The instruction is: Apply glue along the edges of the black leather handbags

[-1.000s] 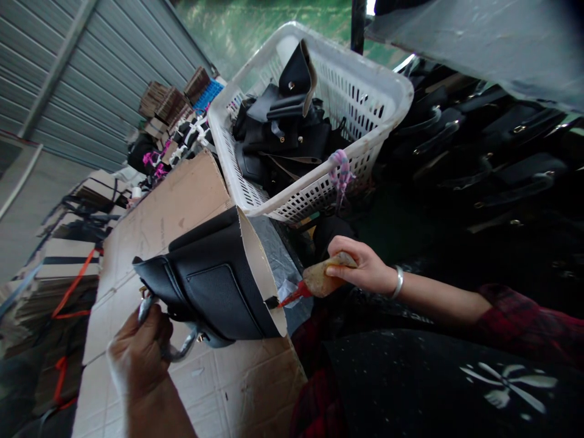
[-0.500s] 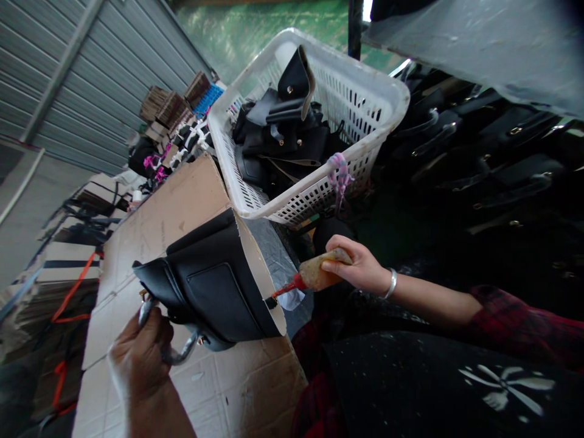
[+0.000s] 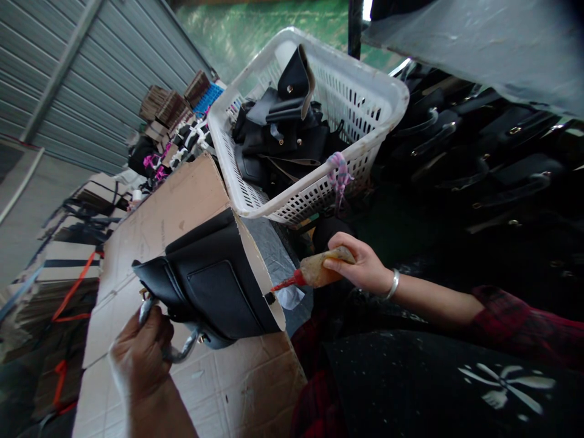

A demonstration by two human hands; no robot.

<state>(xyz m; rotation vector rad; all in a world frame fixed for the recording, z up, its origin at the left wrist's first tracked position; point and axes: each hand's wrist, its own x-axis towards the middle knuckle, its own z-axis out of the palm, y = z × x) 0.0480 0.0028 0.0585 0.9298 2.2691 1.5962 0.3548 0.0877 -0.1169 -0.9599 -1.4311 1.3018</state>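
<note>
My left hand (image 3: 143, 347) is closed around the plastic-wrapped handle (image 3: 186, 350) of a black handbag (image 3: 216, 286). The bag lies on its side over the cardboard, its stitched pocket outline facing up. Along its right end runs a pale, raw-edged strip (image 3: 256, 258) with a small black piece (image 3: 269, 298) on it. My right hand (image 3: 362, 264) grips a squeeze bottle (image 3: 319, 269) of amber liquid with a red nozzle. The nozzle tip points left, just by the black piece; whether it touches the strip I cannot tell.
A white plastic basket (image 3: 314, 188) full of black bag parts stands beyond the cardboard-covered table (image 3: 246, 389). Many black handbags (image 3: 497, 140) are massed at the right. Stacked boards (image 3: 68, 261) with orange straps line the left side, below a corrugated metal wall (image 3: 77, 67).
The bottle in my right hand has shifted slightly up and right, so its nozzle tip sits a little off the black piece. My left hand and the handbag have barely moved.
</note>
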